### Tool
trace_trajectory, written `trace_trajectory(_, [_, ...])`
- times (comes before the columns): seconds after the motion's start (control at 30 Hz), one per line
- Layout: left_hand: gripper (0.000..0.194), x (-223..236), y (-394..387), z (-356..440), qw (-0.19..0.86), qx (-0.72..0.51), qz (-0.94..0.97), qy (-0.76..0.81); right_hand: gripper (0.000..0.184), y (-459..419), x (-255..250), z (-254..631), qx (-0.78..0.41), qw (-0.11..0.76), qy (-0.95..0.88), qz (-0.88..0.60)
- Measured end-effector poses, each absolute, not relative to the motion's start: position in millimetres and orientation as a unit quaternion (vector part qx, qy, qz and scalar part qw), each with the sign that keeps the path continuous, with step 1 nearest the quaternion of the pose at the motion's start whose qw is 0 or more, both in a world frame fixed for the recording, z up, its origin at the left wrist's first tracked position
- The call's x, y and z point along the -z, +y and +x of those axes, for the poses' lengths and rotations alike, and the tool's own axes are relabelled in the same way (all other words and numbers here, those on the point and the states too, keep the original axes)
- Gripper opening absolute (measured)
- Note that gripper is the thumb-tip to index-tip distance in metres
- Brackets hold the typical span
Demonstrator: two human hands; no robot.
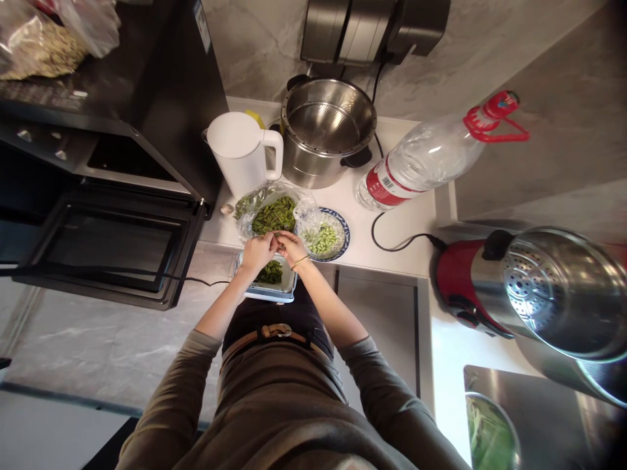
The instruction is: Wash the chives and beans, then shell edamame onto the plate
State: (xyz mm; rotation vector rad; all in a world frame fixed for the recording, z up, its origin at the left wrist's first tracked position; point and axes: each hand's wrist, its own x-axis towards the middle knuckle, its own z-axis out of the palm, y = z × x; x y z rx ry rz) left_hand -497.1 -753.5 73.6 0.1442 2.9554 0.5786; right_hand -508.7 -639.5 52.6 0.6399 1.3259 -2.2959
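My left hand [260, 250] and my right hand [290, 247] meet fingertip to fingertip, both closed in a pinch. Between them is what looks like a green edamame pod, mostly hidden by the fingers. Just behind the hands, a clear plastic bag [246, 225] lies open, full of edamame pods [275, 214]. To the right, shelled green beans [323, 239] lie on a plate with a blue patterned rim [347, 233]. Below my hands, against my waist, a pale container [289, 285] holds darker green pods or husks [269, 271]. A thin bracelet circles my right wrist.
Behind the bag stand a white jug [238, 147] and a steel pot [318, 166]. A large water bottle [421, 160] leans at the right. Further right are a red and steel cooker [463, 274] and a sink [533, 405]. An oven door [112, 245] hangs open at the left.
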Motion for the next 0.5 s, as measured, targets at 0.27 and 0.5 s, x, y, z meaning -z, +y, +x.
trace_trajectory(0.27, [0.028,-75.8,-760.1,-494.6,0.081,-0.112,0.038,0.990,0.020,-623.6,-47.3,-506.7,0.819,0.251,0.450,0.251])
trace_trajectory(0.5, [0.026,-51.0,-772.4,-466.6,0.270,-0.132,0.118,0.947,0.017,-591.4,-41.3,-512.0,0.847,0.220,0.383,0.294])
